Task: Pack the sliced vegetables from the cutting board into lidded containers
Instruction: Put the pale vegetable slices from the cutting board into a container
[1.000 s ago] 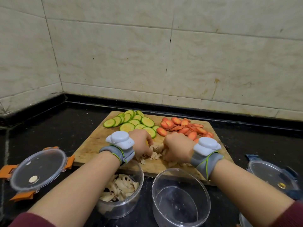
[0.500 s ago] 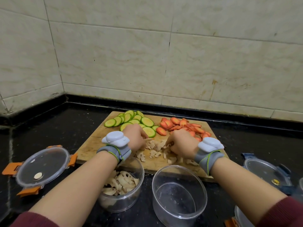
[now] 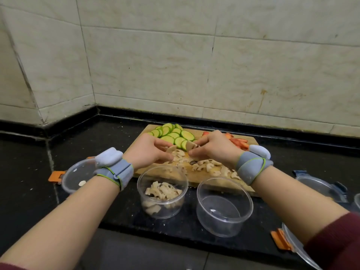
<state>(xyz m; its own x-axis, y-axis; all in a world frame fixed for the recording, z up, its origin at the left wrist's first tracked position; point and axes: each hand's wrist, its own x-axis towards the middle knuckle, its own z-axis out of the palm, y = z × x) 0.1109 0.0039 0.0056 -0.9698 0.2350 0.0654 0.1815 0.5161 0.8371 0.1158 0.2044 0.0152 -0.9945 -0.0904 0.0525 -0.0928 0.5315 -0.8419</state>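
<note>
text: none readable | labels/brands: none legible on wrist bands [image 3: 116,170], container lids [image 3: 75,179], clear containers [image 3: 224,218] | numbers/signs: none legible on wall tiles [image 3: 155,75]

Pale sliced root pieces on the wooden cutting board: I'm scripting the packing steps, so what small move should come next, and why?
Probably bring the pale slices pinched by the left hand and right hand to the clear round container that already holds matching pieces, and drop them in. More lie loose on the wooden cutting board.
</note>
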